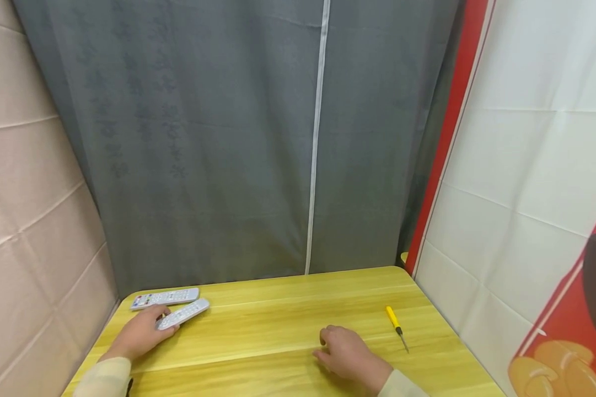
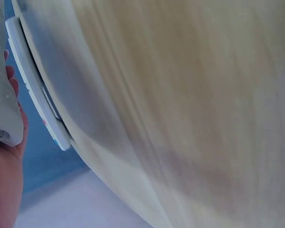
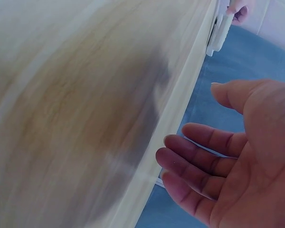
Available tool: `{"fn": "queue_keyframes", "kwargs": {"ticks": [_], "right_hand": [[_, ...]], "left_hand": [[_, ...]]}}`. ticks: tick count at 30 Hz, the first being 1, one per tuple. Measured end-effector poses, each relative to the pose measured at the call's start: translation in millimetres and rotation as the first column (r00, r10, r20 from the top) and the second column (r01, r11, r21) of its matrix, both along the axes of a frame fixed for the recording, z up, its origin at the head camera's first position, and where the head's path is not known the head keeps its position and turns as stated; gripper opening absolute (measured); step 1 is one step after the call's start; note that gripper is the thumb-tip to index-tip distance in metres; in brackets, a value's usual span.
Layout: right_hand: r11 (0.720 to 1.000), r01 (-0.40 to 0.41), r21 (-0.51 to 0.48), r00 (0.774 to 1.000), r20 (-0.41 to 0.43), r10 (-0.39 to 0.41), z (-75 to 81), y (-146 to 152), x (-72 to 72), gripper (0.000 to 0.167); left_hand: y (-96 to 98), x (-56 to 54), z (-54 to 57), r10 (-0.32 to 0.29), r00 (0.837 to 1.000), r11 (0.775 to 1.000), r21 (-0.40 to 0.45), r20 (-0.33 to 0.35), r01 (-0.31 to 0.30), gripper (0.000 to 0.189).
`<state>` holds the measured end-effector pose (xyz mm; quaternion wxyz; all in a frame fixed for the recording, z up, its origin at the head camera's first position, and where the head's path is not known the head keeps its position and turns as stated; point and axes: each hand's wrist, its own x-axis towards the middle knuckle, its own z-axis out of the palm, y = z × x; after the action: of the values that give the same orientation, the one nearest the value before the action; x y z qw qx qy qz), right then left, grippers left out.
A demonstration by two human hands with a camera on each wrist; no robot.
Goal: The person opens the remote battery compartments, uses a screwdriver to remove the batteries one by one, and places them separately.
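At the left of the table, my left hand grips a white remote control by its near end, thumb on one side and fingers on the other. In the left wrist view that remote shows its underside at the left edge, with fingertips curled past it. A second white remote control with coloured buttons lies on the table just behind it. My right hand hangs low over the table's right half, holding nothing. Its fingers are loosely bent and parted from the thumb in the right wrist view.
A yellow-handled screwdriver lies to the right of my right hand, its tip pointing toward me. The wooden table ends at a grey curtain behind. Pale fabric walls stand close on both sides.
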<state>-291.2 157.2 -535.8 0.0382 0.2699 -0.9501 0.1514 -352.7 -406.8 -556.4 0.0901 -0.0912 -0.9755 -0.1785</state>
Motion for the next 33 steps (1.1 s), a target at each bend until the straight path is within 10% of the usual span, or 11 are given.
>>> {"fn": "queue_keyframes", "kwargs": {"ticks": [17, 33], "right_hand": [[1.000, 0.017, 0.000, 1.000, 0.010, -0.017, 6.2, -1.6, -3.3, 0.029], [0.997, 0.039, -0.067, 0.995, 0.094, -0.033, 8.7, -0.7, -8.5, 0.032]], "left_hand": [[51.5, -7.5, 18.0, -0.142, 0.978, 0.990, -0.017, -0.153, 0.141, 0.037], [86.2, -4.9, 20.4, -0.223, 0.961, 0.975, -0.044, -0.161, 0.219, 0.037]]}}
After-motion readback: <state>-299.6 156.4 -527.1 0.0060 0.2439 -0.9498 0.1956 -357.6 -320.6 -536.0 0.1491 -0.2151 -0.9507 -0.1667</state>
